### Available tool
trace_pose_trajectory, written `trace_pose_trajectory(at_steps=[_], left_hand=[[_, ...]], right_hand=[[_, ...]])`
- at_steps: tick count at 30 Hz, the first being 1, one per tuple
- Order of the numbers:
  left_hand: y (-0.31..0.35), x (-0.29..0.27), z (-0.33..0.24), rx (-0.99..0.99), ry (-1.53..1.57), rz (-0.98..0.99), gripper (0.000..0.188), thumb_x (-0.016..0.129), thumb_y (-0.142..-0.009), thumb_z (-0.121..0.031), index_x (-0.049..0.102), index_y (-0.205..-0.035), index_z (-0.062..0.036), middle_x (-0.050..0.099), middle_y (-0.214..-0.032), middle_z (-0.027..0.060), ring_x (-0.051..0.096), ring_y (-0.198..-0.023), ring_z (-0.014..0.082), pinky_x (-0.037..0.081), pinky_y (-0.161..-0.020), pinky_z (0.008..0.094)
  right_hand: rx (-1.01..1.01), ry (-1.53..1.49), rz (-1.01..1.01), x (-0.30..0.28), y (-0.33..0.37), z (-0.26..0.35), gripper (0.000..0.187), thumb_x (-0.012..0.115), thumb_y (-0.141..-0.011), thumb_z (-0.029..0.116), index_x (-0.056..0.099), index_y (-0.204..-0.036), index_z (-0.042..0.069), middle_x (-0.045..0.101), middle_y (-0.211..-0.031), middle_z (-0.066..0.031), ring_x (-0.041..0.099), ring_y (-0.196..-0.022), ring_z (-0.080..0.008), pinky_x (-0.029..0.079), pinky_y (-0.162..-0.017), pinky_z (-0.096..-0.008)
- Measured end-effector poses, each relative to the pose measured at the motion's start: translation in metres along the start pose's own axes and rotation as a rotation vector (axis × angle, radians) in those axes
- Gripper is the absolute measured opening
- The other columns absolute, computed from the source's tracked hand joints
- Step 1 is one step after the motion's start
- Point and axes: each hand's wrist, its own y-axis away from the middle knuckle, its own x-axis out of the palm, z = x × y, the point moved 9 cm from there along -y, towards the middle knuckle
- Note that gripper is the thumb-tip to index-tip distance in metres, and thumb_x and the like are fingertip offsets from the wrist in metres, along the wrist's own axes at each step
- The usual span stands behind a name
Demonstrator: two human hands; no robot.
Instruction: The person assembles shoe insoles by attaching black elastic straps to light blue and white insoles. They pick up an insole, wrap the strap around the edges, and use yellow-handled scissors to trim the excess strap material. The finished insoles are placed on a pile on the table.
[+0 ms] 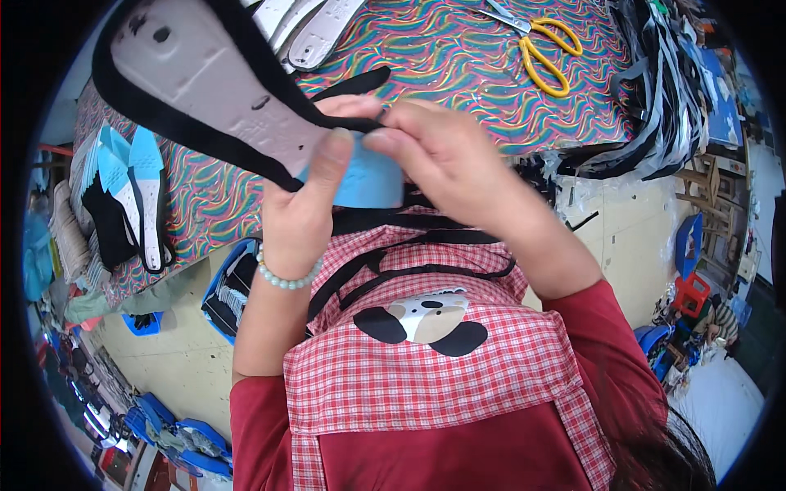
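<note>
A shoe sole (225, 78), pale pinkish-white with a light blue end, is held up over the table's near edge. Black fabric strip (192, 139) runs round most of its rim; the blue end shows bare. My left hand (307, 184) grips the sole at its narrow part, thumb on top and fingers underneath. With finger and thumb, my right hand (434, 151) pinches the black strip where it meets the blue part. A loose black tail of strip (352, 84) lies beyond my hands on the patterned cloth.
Yellow-handled scissors (548, 57) lie at the far right of the patterned table (442, 49). Black and grey strips (655, 98) hang over its right edge. More soles (323, 33) lie at the back, and blue-white ones (135, 180) at left. A blue bin (225, 299) stands below.
</note>
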Motion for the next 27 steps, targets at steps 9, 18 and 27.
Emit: trace_pose_trajectory(at_steps=[9,18,27], left_hand=[[-0.021,-0.049,-0.060,0.139,0.564,-0.177,0.048,0.036,-0.100,-0.042,0.050,-0.120,0.0001,0.055,-0.087,0.0104,0.052,-0.072,0.0186,0.047,-0.071,0.0353],[0.063,0.001,-0.056,0.231,-1.270,0.746,0.084,0.075,-0.056,-0.049,0.054,-0.128,-0.0116,0.058,-0.107,0.0124,0.058,-0.098,0.0301,0.045,-0.093,0.0376],[0.061,-0.292,-0.030,-0.172,-2.118,-0.064,0.057,0.066,-0.085,-0.027,0.046,-0.136,-0.0111,0.054,-0.121,0.0203,0.049,-0.114,0.0365,0.040,-0.093,0.0414]], right_hand=[[0.025,-0.085,-0.120,0.023,0.024,-0.021,0.019,0.056,-0.093,0.020,0.060,-0.088,0.002,0.057,-0.074,-0.0099,0.059,-0.068,-0.0236,0.046,-0.062,-0.0329],[0.253,-0.316,0.384,0.018,0.031,-0.010,0.028,0.049,-0.098,0.026,0.063,-0.093,0.003,0.056,-0.074,-0.0006,0.052,-0.068,-0.0075,0.044,-0.062,-0.0262],[0.132,0.281,0.013,-0.022,-0.068,-0.090,0.035,0.067,-0.083,0.036,0.065,-0.099,0.005,0.065,-0.086,-0.0089,0.064,-0.079,-0.0215,0.051,-0.071,-0.0334]])
